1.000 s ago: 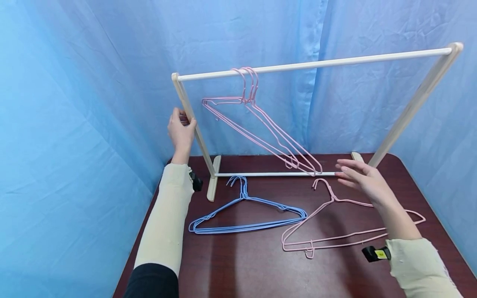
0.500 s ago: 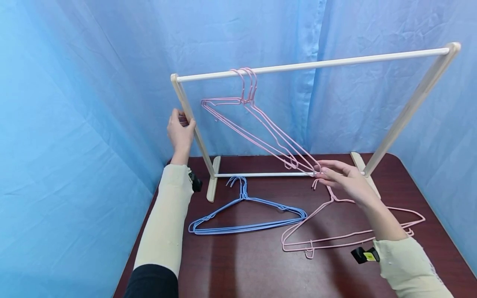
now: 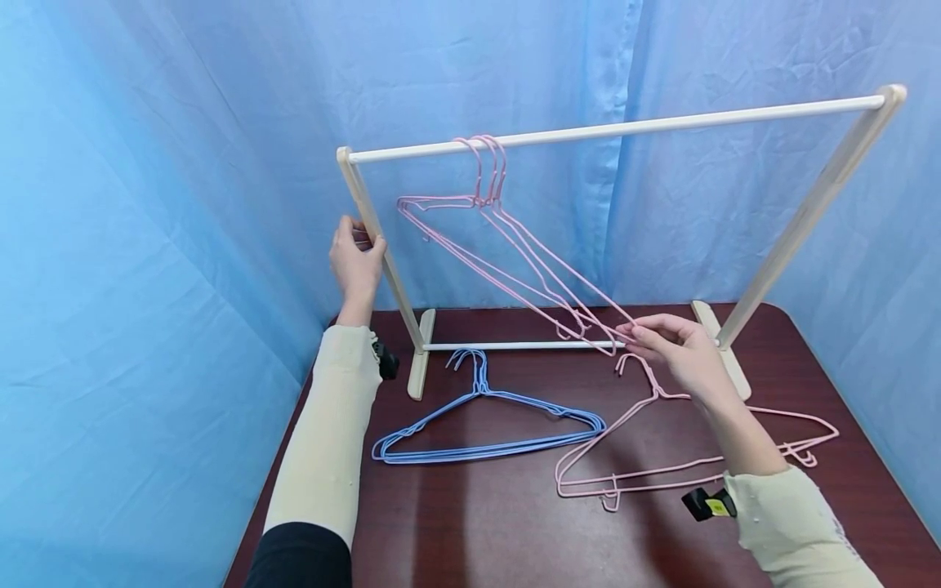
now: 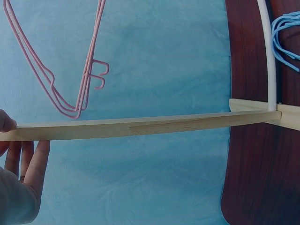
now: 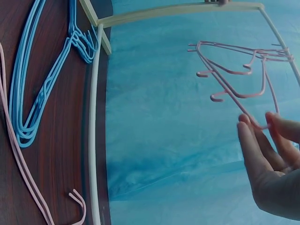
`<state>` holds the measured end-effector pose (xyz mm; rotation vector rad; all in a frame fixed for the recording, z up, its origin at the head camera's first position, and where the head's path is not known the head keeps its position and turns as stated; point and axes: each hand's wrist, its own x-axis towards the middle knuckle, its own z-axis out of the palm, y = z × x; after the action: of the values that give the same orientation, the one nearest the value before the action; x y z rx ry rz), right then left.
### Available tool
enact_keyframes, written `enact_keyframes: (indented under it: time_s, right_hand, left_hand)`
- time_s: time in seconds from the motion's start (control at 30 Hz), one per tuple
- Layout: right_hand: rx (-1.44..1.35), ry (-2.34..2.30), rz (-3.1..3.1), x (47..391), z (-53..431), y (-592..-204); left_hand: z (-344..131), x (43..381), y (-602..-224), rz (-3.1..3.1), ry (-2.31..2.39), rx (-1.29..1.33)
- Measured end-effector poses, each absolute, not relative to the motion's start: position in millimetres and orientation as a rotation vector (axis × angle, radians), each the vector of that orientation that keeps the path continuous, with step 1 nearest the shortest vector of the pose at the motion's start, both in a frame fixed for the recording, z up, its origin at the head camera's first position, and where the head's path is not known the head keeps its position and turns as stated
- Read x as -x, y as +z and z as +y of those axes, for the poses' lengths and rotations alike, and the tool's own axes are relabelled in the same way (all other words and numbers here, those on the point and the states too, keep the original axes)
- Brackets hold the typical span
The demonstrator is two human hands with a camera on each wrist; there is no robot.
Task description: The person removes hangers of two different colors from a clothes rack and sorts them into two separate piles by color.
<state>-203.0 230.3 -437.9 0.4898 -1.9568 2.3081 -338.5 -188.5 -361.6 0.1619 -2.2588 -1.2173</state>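
Observation:
My left hand (image 3: 356,260) grips the left wooden post (image 3: 398,284) of a tabletop clothes rack; the left wrist view shows thumb on one side, fingers on the other. Several pink wire hangers (image 3: 503,173) hang by their hooks from the rack's white top rail (image 3: 662,123), towards its left end. Between thumb and fingertips, my right hand (image 3: 684,353) pinches the lower corner of the nearest hanging pink hanger (image 5: 258,125). That hanger is swung out, its corner apart from the others. The fingertips partly hide the pinched corner.
Blue wire hangers (image 3: 481,380) lie stacked on the dark red table (image 3: 529,539) before the rack. Right of them lie more pink hangers (image 3: 654,390), partly under my right forearm. A white lower bar (image 3: 515,345) joins the rack's feet. Blue curtains (image 3: 184,204) surround the table.
My right hand has moved left to the hanging pink hangers and taken hold of one corner, pulling it slightly right, away from the others. The left hand stays on the post.

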Motion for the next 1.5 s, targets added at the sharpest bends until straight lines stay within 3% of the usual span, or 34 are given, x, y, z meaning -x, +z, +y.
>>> enact_keyframes:
  time_s: [0.7,1.13,1.5]
  right_hand:
    - [-0.254,2.562,-1.1,197,238,-420]
    - [-0.059,2.553,-0.907,187,272,-405]
    - [-0.067,2.525,-0.82,169,308,-407]
  left_hand:
    - [-189,339,-364,-2.263,-1.199,-0.16]
    - [-189,339,-364,-2.259,-1.194,-0.155]
    - [-189,340,-363,-2.256,-1.201,-0.161]
